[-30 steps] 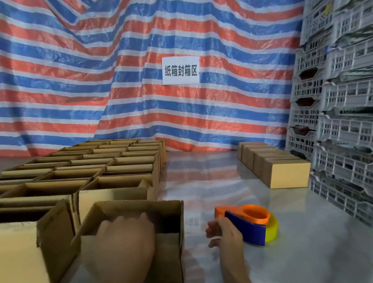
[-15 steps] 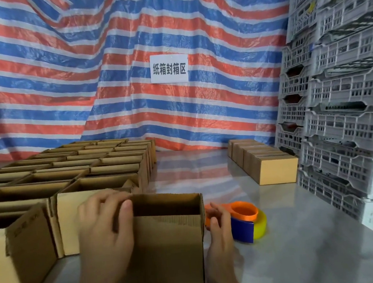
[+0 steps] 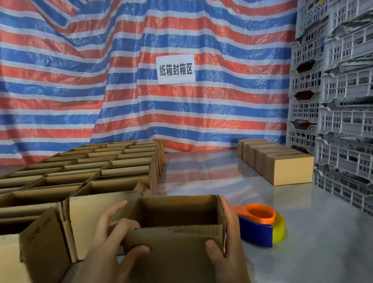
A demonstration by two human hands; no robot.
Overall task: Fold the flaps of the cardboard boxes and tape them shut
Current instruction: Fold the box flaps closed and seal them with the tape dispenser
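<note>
An open brown cardboard box [image 3: 178, 259] stands upright on the table right in front of me, its flaps up. My left hand [image 3: 114, 252] holds its left side, thumb on the near flap and fingers over the left flap. My right hand [image 3: 228, 249] grips the right corner, thumb on the near face and fingers flat along the right flap. A tape dispenser [image 3: 260, 226] with an orange handle, blue body and yellow roll lies just right of the box.
Several open boxes [image 3: 84, 177] fill the left of the grey table [image 3: 320, 231] in rows. A row of closed boxes [image 3: 279, 163] sits at the right rear. Stacked grey plastic crates [image 3: 346, 108] wall the right side. A striped tarp with a sign [image 3: 175, 69] hangs behind.
The box has been pulled closer and turned upright in front of me. My right hand left the tape dispenser side and came onto the box's right corner; my left hand shifted along the left flap.
</note>
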